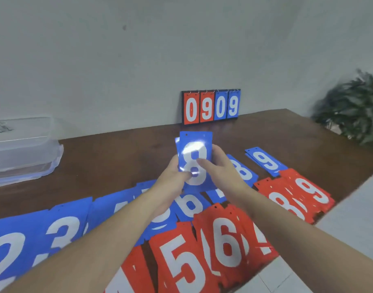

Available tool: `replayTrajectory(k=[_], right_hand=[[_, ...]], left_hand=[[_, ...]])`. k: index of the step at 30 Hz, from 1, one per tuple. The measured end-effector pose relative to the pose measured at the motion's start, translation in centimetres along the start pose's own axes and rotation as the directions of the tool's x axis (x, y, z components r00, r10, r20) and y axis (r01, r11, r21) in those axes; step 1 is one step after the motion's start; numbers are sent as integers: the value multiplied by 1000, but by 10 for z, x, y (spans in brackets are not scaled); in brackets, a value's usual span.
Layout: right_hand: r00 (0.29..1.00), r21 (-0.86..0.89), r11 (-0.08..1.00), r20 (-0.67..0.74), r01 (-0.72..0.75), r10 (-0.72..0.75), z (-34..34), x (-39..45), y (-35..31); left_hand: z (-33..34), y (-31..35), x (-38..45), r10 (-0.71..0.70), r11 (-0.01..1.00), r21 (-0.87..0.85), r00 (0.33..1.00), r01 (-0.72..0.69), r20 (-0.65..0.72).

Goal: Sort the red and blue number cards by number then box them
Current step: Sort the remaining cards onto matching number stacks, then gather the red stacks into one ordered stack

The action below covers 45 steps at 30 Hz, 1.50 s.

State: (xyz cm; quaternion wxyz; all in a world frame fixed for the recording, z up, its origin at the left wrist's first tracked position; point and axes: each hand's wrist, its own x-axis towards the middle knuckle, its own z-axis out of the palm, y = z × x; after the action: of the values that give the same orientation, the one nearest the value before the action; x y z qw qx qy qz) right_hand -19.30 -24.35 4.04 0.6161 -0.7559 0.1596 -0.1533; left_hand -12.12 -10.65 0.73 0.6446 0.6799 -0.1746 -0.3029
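Your left hand (172, 176) and right hand (219, 166) meet at the centre of the frame, fingers (202, 162) pinching a small stack of blue plastic cards with a white 8 on top (195, 157), held upright above the dark brown wooden bench (118, 153). Glare whitens part of that digit. Just right of your hands, another blue 8 card (243, 171) lies flat, then blue 9 cards (265, 162). Red 8 and 9 cards (297, 197) sit at the right edge. Below your forearms, blue cards run left to the 3 (65, 229) and 2 (5, 254); your arms hide several numbers between. Red 5 (181, 263) and 6 (225, 244) cards fill the lower centre, cut off below. A flip scoreboard reading 0909 (211, 106) leans on the grey wall (139, 49). A clear plastic box (22, 149) stands at left, a blurred green plant (354, 106) at right.
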Motion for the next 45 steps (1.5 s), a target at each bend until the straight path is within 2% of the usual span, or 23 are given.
replayTrajectory(k=[3, 7, 14, 20, 25, 27, 29, 32, 34, 41, 45], right_hand=[[999, -34, 999, -48, 17, -19, -35, 5, 5], [1000, -82, 997, -21, 6, -8, -84, 23, 18], [995, -299, 950, 20, -84, 95, -165, 104, 60], [972, -607, 792, 219, 63, 90, -196, 155, 94], [945, -795, 550, 326, 255, 33, -199, 163, 101], [934, -770, 560, 358, 306, -19, -195, 161, 94], [913, -697, 619, 399, 361, -84, -185, 159, 88], [835, -536, 721, 539, 439, -107, -159, 154, 80], [760, -448, 748, 639, 490, -115, -132, 144, 72], [512, -267, 668, 835, 694, -198, 7, 84, 25], [376, -147, 647, 898, 748, -230, 94, 28, 0]], left_hand=[[20, 5, 1, 30, 996, 82, 999, -33, 36], [49, 9, 12, 33, 990, 137, 999, -38, 39], [76, 24, 48, 108, 976, 211, 962, -55, -250], [96, 22, 62, 108, 965, 261, 883, 17, -457], [105, 21, 57, 87, 959, 270, 815, 87, -574], [102, 22, 52, 95, 958, 271, 790, 92, -605], [97, 22, 42, 107, 957, 275, 764, 95, -636], [85, 20, 17, 136, 957, 277, 709, 87, -692], [71, 16, -6, 142, 960, 265, 656, 92, -742], [4, -4, -127, 140, 975, 199, 425, 96, -894], [-38, -20, -215, 139, 980, 169, 239, 108, -961]])
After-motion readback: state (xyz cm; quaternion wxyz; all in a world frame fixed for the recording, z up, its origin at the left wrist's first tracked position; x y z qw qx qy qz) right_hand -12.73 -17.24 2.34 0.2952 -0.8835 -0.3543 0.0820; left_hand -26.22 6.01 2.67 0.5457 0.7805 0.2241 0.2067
